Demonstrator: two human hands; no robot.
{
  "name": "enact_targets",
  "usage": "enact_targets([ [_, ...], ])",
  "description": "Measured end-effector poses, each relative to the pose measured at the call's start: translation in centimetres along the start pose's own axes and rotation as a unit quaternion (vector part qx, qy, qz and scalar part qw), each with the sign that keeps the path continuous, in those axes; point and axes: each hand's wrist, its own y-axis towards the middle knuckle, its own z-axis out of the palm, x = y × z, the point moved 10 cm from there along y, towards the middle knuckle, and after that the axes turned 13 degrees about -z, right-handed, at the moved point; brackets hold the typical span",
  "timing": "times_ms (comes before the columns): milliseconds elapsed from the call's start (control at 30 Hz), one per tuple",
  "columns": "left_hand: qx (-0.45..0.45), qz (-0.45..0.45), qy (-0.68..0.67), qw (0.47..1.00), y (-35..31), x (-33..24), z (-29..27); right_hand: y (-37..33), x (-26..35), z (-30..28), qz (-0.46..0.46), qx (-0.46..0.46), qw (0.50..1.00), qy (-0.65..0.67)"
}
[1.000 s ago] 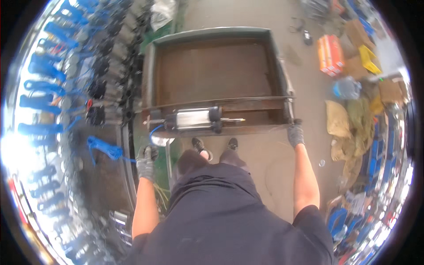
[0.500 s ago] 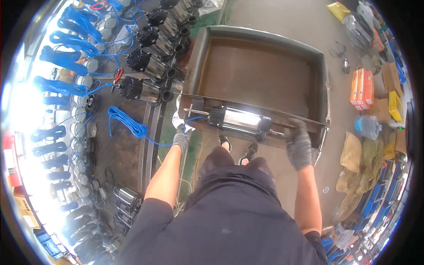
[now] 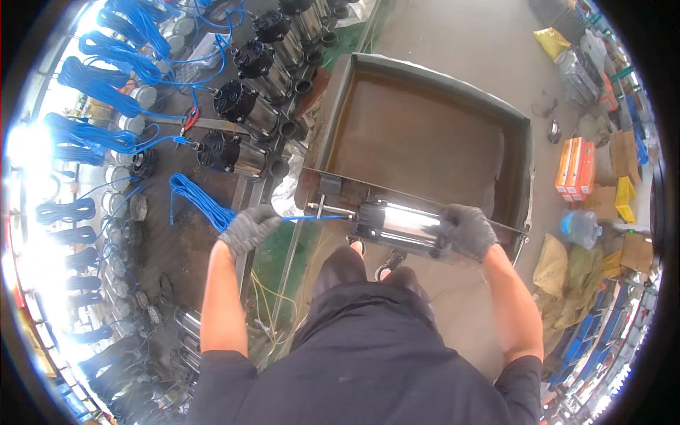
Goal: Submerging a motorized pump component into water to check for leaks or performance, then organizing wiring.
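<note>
A submersible pump motor with a shiny steel body and black ends lies on its side across the near edge of a metal tank. Its left end faces a metal clamp rod. A blue cable runs taut from that end to my gloved left hand, whose fingers are closed around it. The cable's coiled bundle lies just beyond this hand, to the left. My gloved right hand grips the motor's black right end, its fingers partly hidden.
Several similar motors stand in a row at the left, with blue cable coils beyond them. Brownish liquid fills the tank. Orange-and-white boxes, a water jug and sacks sit at the right.
My left hand has moved left from the motor's end, drawing the cable straight. My right hand has shifted from the rod at the right onto the motor's end.
</note>
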Motion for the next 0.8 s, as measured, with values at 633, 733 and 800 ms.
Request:
enact_targets([
  [633, -0.182, 0.221, 0.206, 0.936, 14.2, -14.5, 6.5, 8.9, -7.6, -9.0, 0.123, -0.065, 0.968, -0.208],
  [733, -0.195, 0.206, 0.219, 0.934, 17.2, -15.3, 8.3, 12.2, -9.6, -6.3, 0.129, -0.024, 0.959, -0.249],
  [800, -0.194, 0.199, 0.208, 0.938, 18.1, -15.6, 8.8, 13.5, -11.3, -4.5, 0.141, -0.013, 0.959, -0.245],
])
